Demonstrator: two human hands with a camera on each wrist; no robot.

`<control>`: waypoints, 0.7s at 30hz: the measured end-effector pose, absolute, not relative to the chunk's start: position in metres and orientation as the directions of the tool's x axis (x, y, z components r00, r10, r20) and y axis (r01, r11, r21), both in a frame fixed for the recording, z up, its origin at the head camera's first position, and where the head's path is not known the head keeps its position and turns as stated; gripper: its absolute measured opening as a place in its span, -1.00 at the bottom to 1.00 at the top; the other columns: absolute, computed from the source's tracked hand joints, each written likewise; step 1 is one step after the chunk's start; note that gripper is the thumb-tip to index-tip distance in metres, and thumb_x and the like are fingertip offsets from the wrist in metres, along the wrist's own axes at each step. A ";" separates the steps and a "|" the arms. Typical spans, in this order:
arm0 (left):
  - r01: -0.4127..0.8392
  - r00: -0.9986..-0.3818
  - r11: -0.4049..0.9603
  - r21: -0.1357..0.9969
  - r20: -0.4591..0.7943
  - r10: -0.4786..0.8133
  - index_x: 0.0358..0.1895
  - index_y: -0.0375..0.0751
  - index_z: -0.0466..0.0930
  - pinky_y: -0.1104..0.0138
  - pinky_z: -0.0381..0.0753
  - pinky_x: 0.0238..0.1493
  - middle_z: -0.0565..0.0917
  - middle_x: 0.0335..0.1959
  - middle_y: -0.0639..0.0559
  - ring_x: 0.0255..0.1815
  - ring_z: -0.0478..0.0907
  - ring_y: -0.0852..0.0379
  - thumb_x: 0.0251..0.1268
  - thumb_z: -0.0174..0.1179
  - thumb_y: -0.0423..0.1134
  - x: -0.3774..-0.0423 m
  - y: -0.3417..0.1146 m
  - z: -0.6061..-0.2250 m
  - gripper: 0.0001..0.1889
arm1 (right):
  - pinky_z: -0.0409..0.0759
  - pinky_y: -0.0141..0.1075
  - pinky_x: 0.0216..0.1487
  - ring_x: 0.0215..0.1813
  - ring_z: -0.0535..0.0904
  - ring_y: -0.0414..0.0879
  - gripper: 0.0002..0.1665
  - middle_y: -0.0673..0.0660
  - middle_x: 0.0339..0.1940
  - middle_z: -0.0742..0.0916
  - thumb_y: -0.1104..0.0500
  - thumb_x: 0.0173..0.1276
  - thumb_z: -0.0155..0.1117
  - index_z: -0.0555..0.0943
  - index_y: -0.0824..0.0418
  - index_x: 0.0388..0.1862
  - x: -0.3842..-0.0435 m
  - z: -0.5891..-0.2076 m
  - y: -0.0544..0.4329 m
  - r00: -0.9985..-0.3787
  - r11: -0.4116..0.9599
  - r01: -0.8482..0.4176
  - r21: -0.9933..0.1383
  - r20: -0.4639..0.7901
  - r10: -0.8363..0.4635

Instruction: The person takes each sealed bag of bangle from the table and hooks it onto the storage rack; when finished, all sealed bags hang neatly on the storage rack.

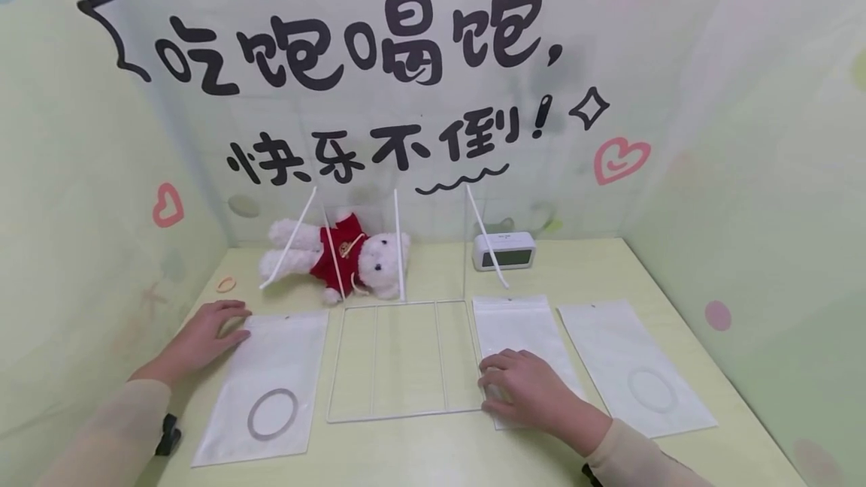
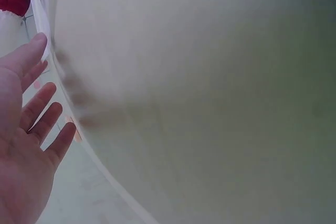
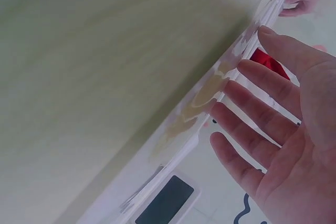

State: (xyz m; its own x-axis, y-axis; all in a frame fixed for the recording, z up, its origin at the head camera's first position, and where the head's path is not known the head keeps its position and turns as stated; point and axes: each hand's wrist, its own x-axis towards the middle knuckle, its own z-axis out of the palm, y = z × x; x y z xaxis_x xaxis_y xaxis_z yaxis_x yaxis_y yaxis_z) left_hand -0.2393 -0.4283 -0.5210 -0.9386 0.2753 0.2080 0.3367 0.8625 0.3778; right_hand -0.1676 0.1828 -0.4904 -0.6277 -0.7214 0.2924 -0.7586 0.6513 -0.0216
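My left hand (image 1: 210,335) has its fingertips at the upper left corner of a flat white pouch (image 1: 277,355), which shows a grey ring on its lower half. In the left wrist view the fingers of this hand (image 2: 31,145) are spread and loosely bent, with nothing between them. My right hand (image 1: 531,391) lies over a second white pouch (image 1: 512,318) and hides part of it, its fingertips near the wire frame's right side. The right wrist view shows that hand (image 3: 283,129) with relaxed, extended fingers at the pouch, gripping nothing.
Between the pouches lies the base of a white wire rack (image 1: 386,418), its uprights rising behind. A third pouch (image 1: 602,337) is at the right. A plush bear (image 1: 382,265) in red lies behind, beside a digital clock (image 1: 504,252). A small orange band (image 1: 226,285) sits back left.
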 end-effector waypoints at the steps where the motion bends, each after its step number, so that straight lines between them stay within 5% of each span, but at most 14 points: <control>1: 0.340 -0.937 0.863 0.374 0.218 0.274 0.16 -0.36 0.65 -0.37 0.33 0.26 0.52 0.28 -0.45 0.29 0.37 -0.51 0.32 0.40 -0.22 -0.239 -0.427 -0.520 -0.59 | 0.69 -0.19 -0.03 0.01 0.69 -0.11 -0.72 -0.04 -0.02 0.79 -0.08 0.14 0.58 0.79 -0.01 -0.21 -0.168 -0.490 0.183 -0.631 0.654 -0.756 -0.022 0.288 -0.720; 8: 0.290 -0.952 0.859 0.422 0.219 0.214 0.09 -0.30 0.65 -0.32 0.40 0.23 0.63 0.17 -0.39 0.23 0.46 -0.45 0.30 0.41 -0.26 -0.238 -0.420 -0.513 -0.65 | 0.68 -0.18 0.00 0.03 0.69 -0.10 -0.72 -0.04 -0.01 0.79 -0.07 0.15 0.57 0.79 -0.01 -0.20 -0.167 -0.487 0.182 -0.657 0.673 -0.739 -0.031 0.249 -0.711; 12: 0.151 -0.988 0.865 0.478 0.111 0.111 0.10 -0.20 0.62 0.02 0.62 0.00 0.70 0.00 -0.21 0.02 0.59 -0.20 0.37 0.38 -0.13 -0.237 -0.419 -0.509 -0.66 | 0.69 -0.17 0.01 0.03 0.69 -0.10 -0.71 -0.04 0.00 0.79 -0.07 0.15 0.57 0.79 -0.01 -0.20 -0.166 -0.486 0.182 -0.662 0.676 -0.736 -0.031 0.241 -0.710; 15: 0.084 -0.996 0.863 0.497 0.058 0.064 0.10 -0.16 0.59 0.32 0.59 -0.20 0.71 -0.11 -0.08 -0.11 0.58 -0.01 0.43 0.33 -0.04 -0.236 -0.421 -0.509 -0.65 | 0.69 -0.17 0.01 0.03 0.69 -0.10 -0.72 -0.04 0.00 0.79 -0.06 0.14 0.57 0.79 0.00 -0.20 -0.166 -0.486 0.182 -0.664 0.677 -0.735 -0.034 0.243 -0.708; 21: 0.091 -0.995 0.834 0.545 0.082 0.055 0.01 -0.14 0.59 0.44 0.57 -0.33 0.72 -0.20 -0.02 -0.22 0.59 0.17 0.49 0.25 -0.03 -0.227 -0.424 -0.505 -0.73 | 0.70 -0.18 0.00 0.03 0.69 -0.10 -0.72 -0.04 0.00 0.80 -0.05 0.13 0.57 0.79 0.00 -0.20 -0.166 -0.487 0.182 -0.657 0.671 -0.740 -0.042 0.258 -0.708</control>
State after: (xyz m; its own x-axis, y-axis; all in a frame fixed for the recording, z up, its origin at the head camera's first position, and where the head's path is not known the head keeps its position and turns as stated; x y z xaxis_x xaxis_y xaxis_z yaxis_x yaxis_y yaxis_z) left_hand -0.2268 -0.4242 -0.5047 -0.9951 0.0551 0.0819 0.0910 0.8336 0.5448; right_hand -0.1662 0.1822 -0.4874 -0.6571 -0.7083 0.2579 -0.7401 0.6712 -0.0423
